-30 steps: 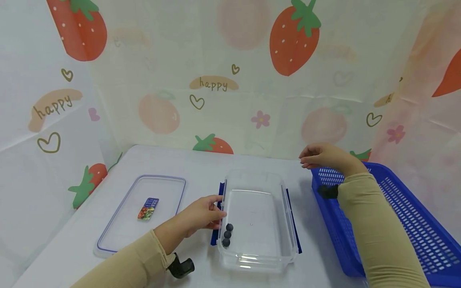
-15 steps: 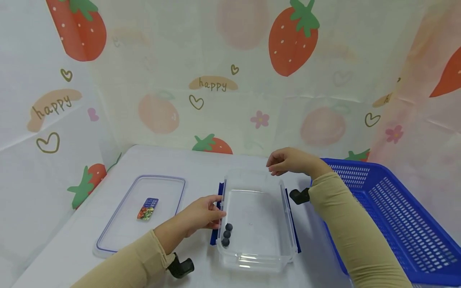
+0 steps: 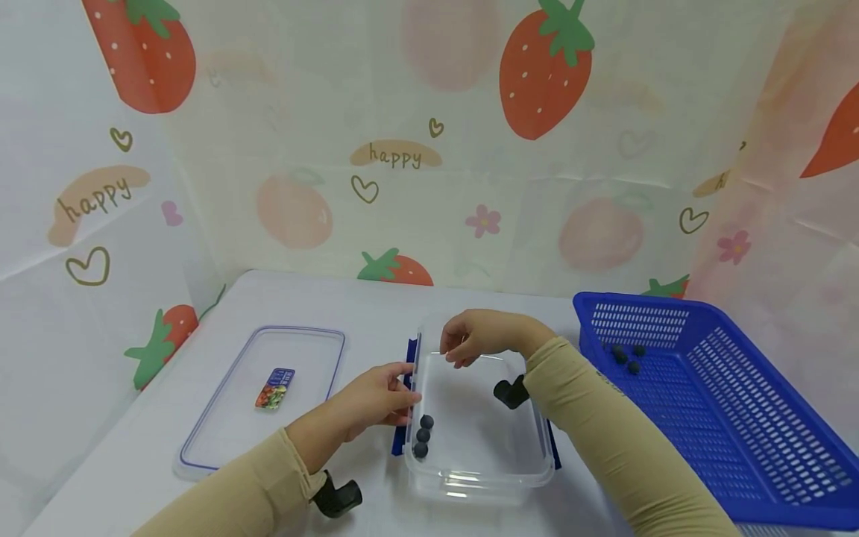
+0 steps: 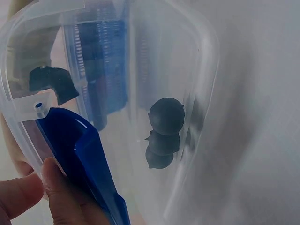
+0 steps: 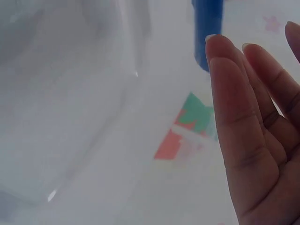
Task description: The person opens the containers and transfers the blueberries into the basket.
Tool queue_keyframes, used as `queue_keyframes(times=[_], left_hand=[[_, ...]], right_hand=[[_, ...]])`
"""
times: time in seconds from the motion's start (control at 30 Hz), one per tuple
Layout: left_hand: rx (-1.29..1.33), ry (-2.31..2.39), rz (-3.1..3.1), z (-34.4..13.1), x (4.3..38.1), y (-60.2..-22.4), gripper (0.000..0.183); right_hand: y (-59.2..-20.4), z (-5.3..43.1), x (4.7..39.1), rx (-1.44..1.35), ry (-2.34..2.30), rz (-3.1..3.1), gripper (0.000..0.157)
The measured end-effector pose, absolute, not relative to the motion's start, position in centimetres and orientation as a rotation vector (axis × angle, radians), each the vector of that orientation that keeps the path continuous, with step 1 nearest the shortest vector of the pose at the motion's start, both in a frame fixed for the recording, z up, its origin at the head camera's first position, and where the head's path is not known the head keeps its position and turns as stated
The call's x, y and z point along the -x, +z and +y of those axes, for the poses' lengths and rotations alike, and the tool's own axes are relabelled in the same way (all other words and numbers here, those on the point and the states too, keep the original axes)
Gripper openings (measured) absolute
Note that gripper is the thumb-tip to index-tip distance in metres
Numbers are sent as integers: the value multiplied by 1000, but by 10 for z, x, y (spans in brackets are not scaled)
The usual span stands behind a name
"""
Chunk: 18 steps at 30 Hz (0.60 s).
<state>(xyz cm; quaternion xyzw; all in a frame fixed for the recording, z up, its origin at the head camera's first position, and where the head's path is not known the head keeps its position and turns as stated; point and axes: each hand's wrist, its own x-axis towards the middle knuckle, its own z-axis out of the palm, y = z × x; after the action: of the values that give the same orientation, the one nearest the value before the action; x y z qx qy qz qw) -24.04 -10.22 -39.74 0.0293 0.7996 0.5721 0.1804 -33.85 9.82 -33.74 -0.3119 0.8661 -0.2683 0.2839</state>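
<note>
A clear plastic food container (image 3: pixel 479 473) with blue side latches stands mid-table. Three dark round berries, like blueberries (image 3: pixel 422 435), lie in a row along its left wall; the left wrist view shows them (image 4: pixel 165 126) through the plastic. My left hand (image 3: pixel 376 399) grips the container's left side by the blue latch (image 4: pixel 84 154). Over the container's far part hangs my right hand (image 3: pixel 490 334), fingers bent downward. In the right wrist view, the right hand's thumb (image 5: pixel 236 122) covers the index finger; whether anything sits between them is hidden.
A blue perforated basket (image 3: pixel 745 514) stands at the right, with several dark berries (image 3: pixel 627 359) in its far left corner. To the left lies the clear lid (image 3: pixel 228 418) with a colourful label (image 3: pixel 275 388). A printed cloth (image 3: pixel 403 224) rises behind the table.
My right hand has moved left from above the basket's far corner to over the container and dropped lower. Berries in the basket are now uncovered. My left hand stays put.
</note>
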Motion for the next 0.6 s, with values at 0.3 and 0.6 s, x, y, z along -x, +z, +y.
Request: queue_keyframes(times=[0.3, 0.6], left_hand=[[-107, 1619, 2254, -104, 241, -398, 61], [-144, 1637, 2231, -104, 240, -399, 61]], right_hand=[[-364, 73, 329, 748, -652, 2193, 8], [-387, 62, 322, 642, -593, 2102, 13]])
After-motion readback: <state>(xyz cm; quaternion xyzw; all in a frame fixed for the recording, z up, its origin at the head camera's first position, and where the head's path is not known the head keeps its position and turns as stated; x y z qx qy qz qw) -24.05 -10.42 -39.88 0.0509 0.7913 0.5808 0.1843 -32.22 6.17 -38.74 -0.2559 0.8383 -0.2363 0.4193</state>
